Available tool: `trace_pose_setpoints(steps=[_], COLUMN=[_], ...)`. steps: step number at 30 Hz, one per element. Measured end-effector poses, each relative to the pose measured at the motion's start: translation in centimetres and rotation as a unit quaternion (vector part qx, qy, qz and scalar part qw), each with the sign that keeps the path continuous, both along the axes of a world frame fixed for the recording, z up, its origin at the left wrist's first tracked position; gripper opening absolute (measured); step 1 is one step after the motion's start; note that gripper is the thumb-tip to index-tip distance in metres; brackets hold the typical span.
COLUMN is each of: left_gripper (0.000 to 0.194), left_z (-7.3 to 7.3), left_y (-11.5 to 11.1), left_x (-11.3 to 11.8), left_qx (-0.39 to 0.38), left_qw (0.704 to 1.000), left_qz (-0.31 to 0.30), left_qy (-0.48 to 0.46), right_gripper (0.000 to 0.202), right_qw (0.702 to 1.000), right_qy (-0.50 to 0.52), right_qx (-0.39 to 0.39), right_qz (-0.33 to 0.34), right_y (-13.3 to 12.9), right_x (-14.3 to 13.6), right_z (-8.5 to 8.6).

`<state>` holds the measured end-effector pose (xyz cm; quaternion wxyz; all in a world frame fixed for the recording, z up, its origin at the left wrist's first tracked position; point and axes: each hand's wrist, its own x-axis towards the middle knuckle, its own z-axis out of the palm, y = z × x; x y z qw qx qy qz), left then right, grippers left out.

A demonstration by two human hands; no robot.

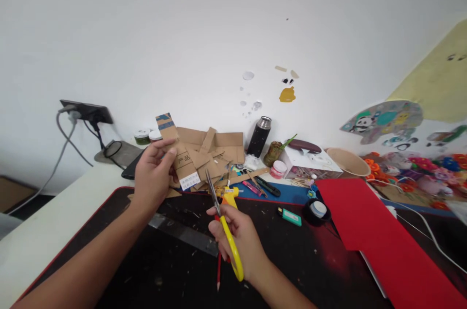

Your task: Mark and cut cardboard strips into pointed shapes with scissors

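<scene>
My left hand (155,170) pinches a strip of brown cardboard (185,163) with printed characters, a white label at its lower end and blue marks at its top. In my right hand (239,238) are scissors with yellow handles (232,248); their metal blades point up and left, a little right of the cardboard and apart from it. Under that hand, a red pencil (219,270) shows above the black mat. A yellow glue gun (230,195) lies just behind the blades.
Cardboard scraps (228,146) are piled against the wall. Behind the mat (175,270) stand a black flask (260,137), a pink-lidded jar (278,169) and a white box (310,158). A metal ruler (186,234) crosses the mat; red sheets (386,236) lie at the right.
</scene>
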<state>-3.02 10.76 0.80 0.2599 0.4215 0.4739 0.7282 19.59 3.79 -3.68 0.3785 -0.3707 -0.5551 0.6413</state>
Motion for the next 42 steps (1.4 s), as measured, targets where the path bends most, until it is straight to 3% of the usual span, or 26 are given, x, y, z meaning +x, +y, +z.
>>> trace_pose_setpoints(steps=[6, 25, 42], left_gripper=[0.028, 0.018, 0.021], left_z=[0.3, 1.5, 2.1], left_y=[-0.5, -1.0, -1.4], left_x=[0.9, 1.1, 1.2], left_qx=[-0.017, 0.004, 0.005], left_qw=[0.999, 0.999, 0.999], left_qz=[-0.028, 0.010, 0.026], left_qy=[0.003, 0.035, 0.039], right_gripper=[0.068, 0.063, 0.062], right_qw=[1.000, 0.999, 0.999], right_qy=[0.001, -0.007, -0.005], right_qx=[-0.021, -0.043, -0.037], right_qz=[0.013, 0.021, 0.021], right_y=[-0.6, -1.0, -1.1], right_x=[0.1, 0.1, 0.1], right_z=[0.2, 0.9, 0.9])
